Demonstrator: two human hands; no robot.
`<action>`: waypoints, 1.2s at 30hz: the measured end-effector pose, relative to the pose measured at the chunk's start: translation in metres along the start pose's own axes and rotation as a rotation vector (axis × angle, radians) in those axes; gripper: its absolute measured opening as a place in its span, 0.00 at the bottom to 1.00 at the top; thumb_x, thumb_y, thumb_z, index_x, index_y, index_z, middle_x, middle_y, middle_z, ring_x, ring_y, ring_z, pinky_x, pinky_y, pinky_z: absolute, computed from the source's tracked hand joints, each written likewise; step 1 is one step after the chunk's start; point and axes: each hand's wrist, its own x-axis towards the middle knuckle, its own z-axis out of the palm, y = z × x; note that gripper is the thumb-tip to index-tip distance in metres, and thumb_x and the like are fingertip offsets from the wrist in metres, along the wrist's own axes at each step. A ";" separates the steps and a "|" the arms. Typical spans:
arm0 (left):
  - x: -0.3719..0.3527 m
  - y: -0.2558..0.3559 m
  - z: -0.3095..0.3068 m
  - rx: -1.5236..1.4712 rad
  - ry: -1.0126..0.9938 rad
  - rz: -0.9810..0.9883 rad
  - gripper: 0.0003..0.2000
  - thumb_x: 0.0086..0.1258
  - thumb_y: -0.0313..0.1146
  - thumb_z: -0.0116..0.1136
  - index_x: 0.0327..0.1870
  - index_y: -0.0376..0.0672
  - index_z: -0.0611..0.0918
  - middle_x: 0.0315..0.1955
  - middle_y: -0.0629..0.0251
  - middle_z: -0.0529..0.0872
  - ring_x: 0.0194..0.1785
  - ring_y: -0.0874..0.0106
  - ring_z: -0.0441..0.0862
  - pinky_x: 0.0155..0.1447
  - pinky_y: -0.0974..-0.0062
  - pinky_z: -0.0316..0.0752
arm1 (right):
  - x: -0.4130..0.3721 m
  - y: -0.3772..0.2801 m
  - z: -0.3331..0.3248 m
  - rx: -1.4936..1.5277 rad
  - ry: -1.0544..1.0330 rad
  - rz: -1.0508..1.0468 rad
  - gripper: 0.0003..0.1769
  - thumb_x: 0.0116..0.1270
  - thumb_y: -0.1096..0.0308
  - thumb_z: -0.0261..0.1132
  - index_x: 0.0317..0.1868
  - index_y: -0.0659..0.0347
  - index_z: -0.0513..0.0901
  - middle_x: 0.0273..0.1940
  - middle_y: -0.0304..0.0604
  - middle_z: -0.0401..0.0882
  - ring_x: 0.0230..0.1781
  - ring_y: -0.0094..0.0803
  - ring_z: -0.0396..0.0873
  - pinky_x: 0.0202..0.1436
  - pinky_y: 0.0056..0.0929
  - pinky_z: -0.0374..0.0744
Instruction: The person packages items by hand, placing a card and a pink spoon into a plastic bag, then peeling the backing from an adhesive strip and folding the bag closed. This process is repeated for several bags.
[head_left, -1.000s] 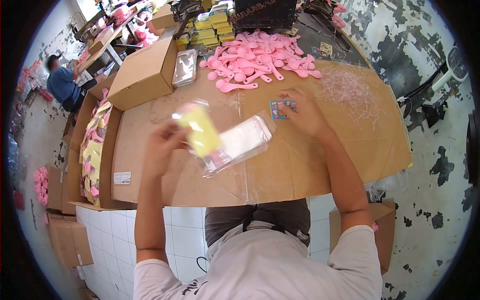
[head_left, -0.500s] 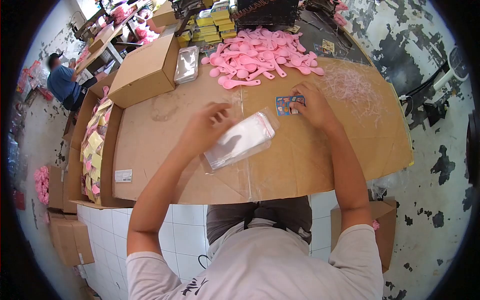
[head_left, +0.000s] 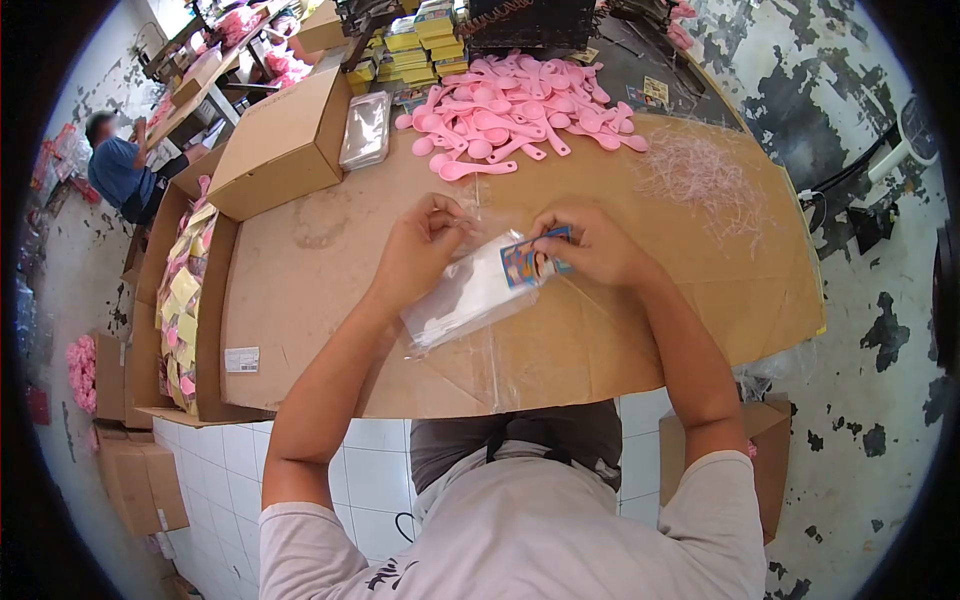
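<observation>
A stack of clear plastic bags (head_left: 455, 305) lies slantwise on the cardboard-covered table in front of me. My left hand (head_left: 425, 245) is over the upper left of the stack, thumb and fingers pinched together on what looks like the thin film of a bag. My right hand (head_left: 590, 245) grips a small blue printed card (head_left: 518, 262) by its right end. The card hangs over the right end of the stack, tilted, with part of it covered by the fingers. Beyond both hands lies a heap of pink plastic spoons (head_left: 515, 110).
A carton (head_left: 280, 145) and another plastic-bag pack (head_left: 366, 130) stand at the back left. Along the left edge, an open box (head_left: 215, 330) holds packed items. Plastic strips (head_left: 705, 185) lie on the right. A person (head_left: 125, 170) sits at the far left.
My right hand has brought the card left and nearer, over the bag stack. My left hand has risen slightly, and its fingers have closed into a pinch.
</observation>
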 end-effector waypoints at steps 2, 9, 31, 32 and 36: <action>0.001 0.009 -0.007 -0.071 -0.009 -0.015 0.11 0.77 0.27 0.60 0.56 0.35 0.80 0.39 0.62 0.91 0.40 0.78 0.87 0.47 0.77 0.81 | 0.002 0.010 0.007 0.046 0.075 -0.025 0.06 0.73 0.74 0.68 0.48 0.64 0.84 0.43 0.38 0.84 0.43 0.23 0.82 0.51 0.27 0.81; -0.008 0.027 -0.006 0.006 -0.119 -0.185 0.13 0.80 0.36 0.62 0.54 0.35 0.86 0.43 0.60 0.93 0.38 0.75 0.89 0.46 0.77 0.82 | 0.005 -0.001 0.004 0.219 0.430 0.072 0.08 0.75 0.73 0.68 0.50 0.66 0.83 0.44 0.38 0.86 0.43 0.21 0.83 0.48 0.26 0.82; -0.021 0.017 0.015 0.075 -0.181 -0.040 0.11 0.80 0.34 0.63 0.51 0.34 0.87 0.34 0.70 0.90 0.36 0.85 0.82 0.39 0.82 0.75 | 0.012 -0.030 0.034 0.259 0.441 0.034 0.11 0.75 0.68 0.69 0.51 0.65 0.88 0.43 0.40 0.85 0.42 0.26 0.82 0.47 0.27 0.80; -0.019 0.016 0.013 0.062 -0.189 -0.022 0.11 0.80 0.33 0.63 0.52 0.34 0.86 0.35 0.70 0.91 0.36 0.85 0.82 0.39 0.82 0.76 | 0.010 -0.030 0.030 0.134 0.396 0.006 0.11 0.75 0.68 0.68 0.52 0.66 0.87 0.43 0.40 0.85 0.44 0.27 0.82 0.49 0.28 0.80; -0.019 0.014 0.009 0.159 -0.173 -0.045 0.11 0.81 0.33 0.62 0.51 0.34 0.86 0.35 0.70 0.91 0.36 0.85 0.83 0.39 0.82 0.78 | 0.011 -0.040 0.023 0.009 0.116 -0.116 0.14 0.78 0.64 0.64 0.55 0.66 0.86 0.46 0.42 0.85 0.50 0.29 0.81 0.57 0.31 0.79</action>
